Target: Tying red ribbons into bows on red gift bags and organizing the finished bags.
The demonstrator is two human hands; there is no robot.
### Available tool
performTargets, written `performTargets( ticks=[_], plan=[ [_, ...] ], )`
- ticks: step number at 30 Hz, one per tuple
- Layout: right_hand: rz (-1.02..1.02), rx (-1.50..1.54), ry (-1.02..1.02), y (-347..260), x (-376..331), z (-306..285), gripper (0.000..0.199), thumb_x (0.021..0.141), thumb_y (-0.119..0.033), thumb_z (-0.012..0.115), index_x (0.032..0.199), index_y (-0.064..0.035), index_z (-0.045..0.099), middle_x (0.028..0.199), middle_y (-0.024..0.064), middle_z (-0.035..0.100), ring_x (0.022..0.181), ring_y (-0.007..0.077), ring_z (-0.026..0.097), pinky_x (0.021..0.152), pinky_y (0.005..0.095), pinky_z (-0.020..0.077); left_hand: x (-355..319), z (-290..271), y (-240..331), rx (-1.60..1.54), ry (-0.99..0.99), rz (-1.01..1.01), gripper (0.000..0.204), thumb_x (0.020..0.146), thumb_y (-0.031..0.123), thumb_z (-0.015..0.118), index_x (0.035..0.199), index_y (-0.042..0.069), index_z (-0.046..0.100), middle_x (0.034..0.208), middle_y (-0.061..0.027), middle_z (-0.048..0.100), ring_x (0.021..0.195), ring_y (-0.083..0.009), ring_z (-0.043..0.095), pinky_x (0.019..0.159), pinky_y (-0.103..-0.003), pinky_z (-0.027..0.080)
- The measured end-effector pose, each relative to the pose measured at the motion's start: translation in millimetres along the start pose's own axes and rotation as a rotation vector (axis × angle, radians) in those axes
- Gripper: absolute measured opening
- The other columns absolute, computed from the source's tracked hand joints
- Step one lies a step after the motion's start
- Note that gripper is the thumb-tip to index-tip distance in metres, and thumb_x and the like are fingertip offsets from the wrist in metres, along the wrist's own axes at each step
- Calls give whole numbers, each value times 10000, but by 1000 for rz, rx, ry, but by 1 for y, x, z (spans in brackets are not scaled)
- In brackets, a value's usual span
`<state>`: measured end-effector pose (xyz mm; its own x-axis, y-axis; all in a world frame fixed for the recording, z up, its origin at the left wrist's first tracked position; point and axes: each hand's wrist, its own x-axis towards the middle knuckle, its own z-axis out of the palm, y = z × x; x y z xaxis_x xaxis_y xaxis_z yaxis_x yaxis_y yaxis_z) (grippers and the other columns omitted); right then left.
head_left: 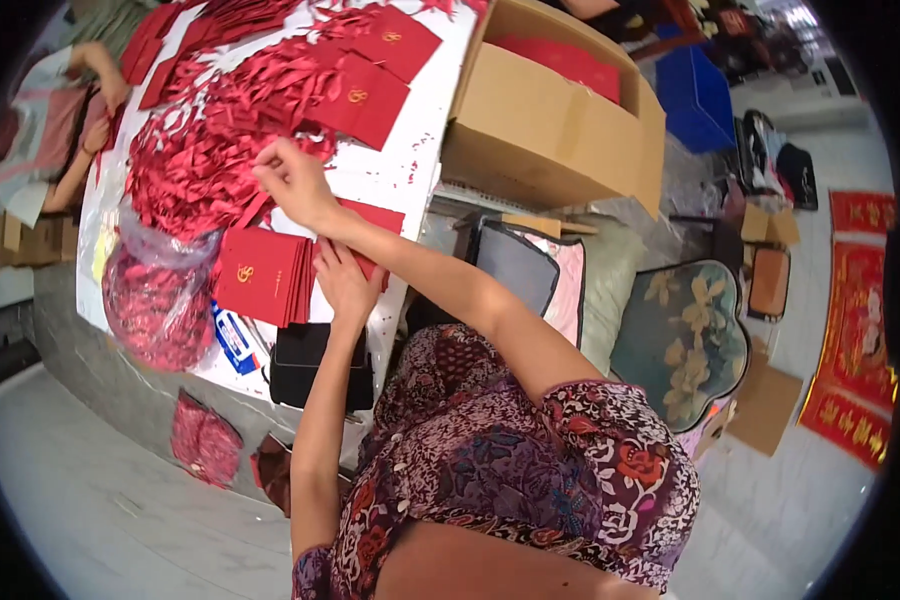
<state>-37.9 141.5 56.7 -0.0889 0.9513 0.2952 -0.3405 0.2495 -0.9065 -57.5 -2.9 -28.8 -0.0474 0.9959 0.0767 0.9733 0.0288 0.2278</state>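
Note:
My left hand (346,284) lies with its fingers stretched out on a red card or flat packet (378,218) near the table's front edge. Over the edge of a big heap of loose red ribbons (205,140), my right hand (298,182) is raised with its fingers curled together; whatever they pinch is too small to make out. Just left of my left hand stands a stack of red packets (260,275) with a gold emblem. More red packets (365,98) with gold marks lie at the far side, beside the ribbons.
A clear plastic bag (160,295) full of red pieces, a blue-and-white pack (236,338) and a black box (315,368) sit along the near edge. An open carton (545,125) holding red items stands right. Another person's arm (78,165) reaches in at left. A flowered chair (680,340) is at right.

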Motion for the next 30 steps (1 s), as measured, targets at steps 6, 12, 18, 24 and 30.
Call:
performTargets(
  ticks=[6, 12, 18, 24, 30],
  plan=[
    [-101, -651, 64, 56, -59, -46, 126, 860, -69, 603, 976, -22, 611, 915, 172, 622, 862, 361, 617, 766, 438, 496, 1, 17, -6, -58, 13, 75, 936, 712, 312, 764, 1402, -124, 306, 1450, -324, 321, 1183, -477, 398, 1045, -508, 333],
    [-89, -616, 255, -6, -191, -104, 160, 896, -49, 579, 1041, -34, 646, 994, 167, 619, 937, 355, 614, 808, 391, 500, -2, 31, -38, -156, 104, 43, 819, 787, 259, 706, 1376, -163, 325, 1440, -362, 321, 1264, -493, 352, 1107, -503, 281],
    [489, -705, 647, 32, -472, -220, 168, 937, -154, 604, 1028, -35, 682, 979, 130, 680, 903, 260, 672, 800, 350, 525, -66, 3, 48, -523, 116, 207, 707, 837, 147, 672, 1447, 5, 346, 1422, -326, 333, 1307, -473, 301, 1101, -531, 227],
    [570, -872, 1154, 7, -754, -359, 108, 945, -160, 601, 920, -69, 655, 780, -3, 612, 665, 78, 549, 551, 257, 465, -214, 68, 93, -938, -231, 303, 451, 886, 126, 639, 1308, 26, 519, 1159, -143, 569, 966, -271, 568, 852, -359, 467],
    [365, -1475, 1662, -130, -706, -469, 357, 954, -295, 627, 952, 61, 599, 907, 149, 609, 834, 214, 556, 773, 379, 474, -285, 223, 38, -1284, -810, -1238, 270, 975, 305, 531, 1014, 43, 587, 885, -83, 594, 808, -251, 579, 788, -362, 491]
  ],
)
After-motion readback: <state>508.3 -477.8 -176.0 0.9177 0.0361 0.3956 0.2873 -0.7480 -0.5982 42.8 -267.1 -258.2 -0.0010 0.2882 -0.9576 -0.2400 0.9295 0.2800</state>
